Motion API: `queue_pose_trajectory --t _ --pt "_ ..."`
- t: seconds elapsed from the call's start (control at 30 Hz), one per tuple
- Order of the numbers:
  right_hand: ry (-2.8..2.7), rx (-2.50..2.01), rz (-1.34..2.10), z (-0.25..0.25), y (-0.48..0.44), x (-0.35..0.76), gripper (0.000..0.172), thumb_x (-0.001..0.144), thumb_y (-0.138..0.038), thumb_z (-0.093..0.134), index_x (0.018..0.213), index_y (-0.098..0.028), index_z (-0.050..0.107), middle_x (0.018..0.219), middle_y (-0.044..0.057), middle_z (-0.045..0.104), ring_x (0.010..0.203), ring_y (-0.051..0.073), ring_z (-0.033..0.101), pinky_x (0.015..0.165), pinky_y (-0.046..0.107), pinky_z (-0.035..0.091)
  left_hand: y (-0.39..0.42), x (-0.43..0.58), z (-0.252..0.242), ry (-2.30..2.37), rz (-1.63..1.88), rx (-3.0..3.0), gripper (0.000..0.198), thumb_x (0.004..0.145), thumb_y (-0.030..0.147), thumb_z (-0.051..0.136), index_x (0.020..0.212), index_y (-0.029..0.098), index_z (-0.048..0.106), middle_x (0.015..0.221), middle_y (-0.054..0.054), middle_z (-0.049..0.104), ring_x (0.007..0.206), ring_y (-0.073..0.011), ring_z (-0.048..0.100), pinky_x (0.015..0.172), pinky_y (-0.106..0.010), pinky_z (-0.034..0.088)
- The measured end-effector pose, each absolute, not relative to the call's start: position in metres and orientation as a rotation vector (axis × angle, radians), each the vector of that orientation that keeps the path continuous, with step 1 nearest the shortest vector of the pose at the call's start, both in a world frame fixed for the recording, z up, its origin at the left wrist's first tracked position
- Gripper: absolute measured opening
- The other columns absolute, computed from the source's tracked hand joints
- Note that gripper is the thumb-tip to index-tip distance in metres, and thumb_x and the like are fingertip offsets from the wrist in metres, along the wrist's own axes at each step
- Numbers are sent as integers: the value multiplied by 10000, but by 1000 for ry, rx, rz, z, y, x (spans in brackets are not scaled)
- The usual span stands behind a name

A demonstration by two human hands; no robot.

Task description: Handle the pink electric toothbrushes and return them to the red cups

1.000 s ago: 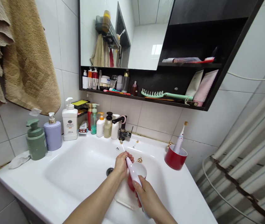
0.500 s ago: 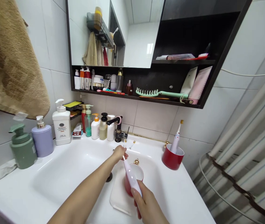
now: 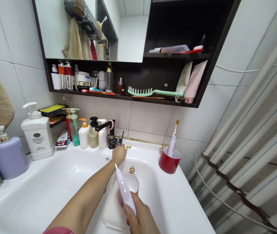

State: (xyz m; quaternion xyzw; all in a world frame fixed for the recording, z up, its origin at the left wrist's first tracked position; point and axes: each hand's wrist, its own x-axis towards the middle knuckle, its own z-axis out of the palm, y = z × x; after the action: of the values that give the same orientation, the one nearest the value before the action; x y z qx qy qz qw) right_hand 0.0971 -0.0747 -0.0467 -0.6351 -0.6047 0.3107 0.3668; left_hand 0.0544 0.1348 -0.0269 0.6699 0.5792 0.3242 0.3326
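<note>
The right hand (image 3: 138, 218) grips a pale pink electric toothbrush handle (image 3: 125, 191), its bare shaft (image 3: 116, 166) headless, while the left hand (image 3: 119, 155), apparently curled, rests by small brush heads (image 3: 128, 147) on the basin's (image 3: 143, 144) back edge.

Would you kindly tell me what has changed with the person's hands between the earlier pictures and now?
The left hand has moved away from the electric toothbrush to the basin's back rim by the faucet, near small brush heads. The toothbrush's bare pin now shows. The right hand keeps its hold, before the unmoved mug.
</note>
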Motion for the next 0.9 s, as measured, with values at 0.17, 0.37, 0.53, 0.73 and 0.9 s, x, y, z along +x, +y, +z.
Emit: queue_pose_trajectory --t 0.17,0.37,0.53,0.73,0.9 --pt "-1560 -1620 763 -41 -76 97 365 709 -399 312 937 -155 457 568 21 481 518 137 446 493 221 343 125 66 -26 1511 837 1760 136 556 59 500 452 135 456 765 -136 563 962 -262 415 803 -341 260" --pt "-1542 -1633 739 -28 -79 95 318 713 -339 296 944 -171 435 541 -1 443 487 130 431 479 232 339 114 56 -13 1456 881 1573 172 580 78 508 451 146 418 703 -110 562 922 -245 452 731 -318 330" --pt "-1513 -1610 810 -22 -82 94 285 726 -319 289 916 -157 426 516 -25 403 384 82 372 393 195 318 80 19 4 1263 929 1302 134 713 213 391 610 144 439 677 -73 574 667 -135 552 596 -250 414" --pt "-1510 -1571 975 -24 -84 86 257 726 -328 278 867 -151 399 497 -52 357 335 56 329 321 174 291 30 -11 9 756 1054 566 56 685 157 451 651 116 467 630 -52 577 583 -104 560 571 -200 429" --pt "-1505 -1581 990 -30 -83 82 241 722 -335 286 838 -154 395 485 -58 369 320 50 340 311 167 278 17 -13 4 736 1028 465 53 661 135 478 617 111 460 569 -39 572 532 -109 559 540 -205 432"
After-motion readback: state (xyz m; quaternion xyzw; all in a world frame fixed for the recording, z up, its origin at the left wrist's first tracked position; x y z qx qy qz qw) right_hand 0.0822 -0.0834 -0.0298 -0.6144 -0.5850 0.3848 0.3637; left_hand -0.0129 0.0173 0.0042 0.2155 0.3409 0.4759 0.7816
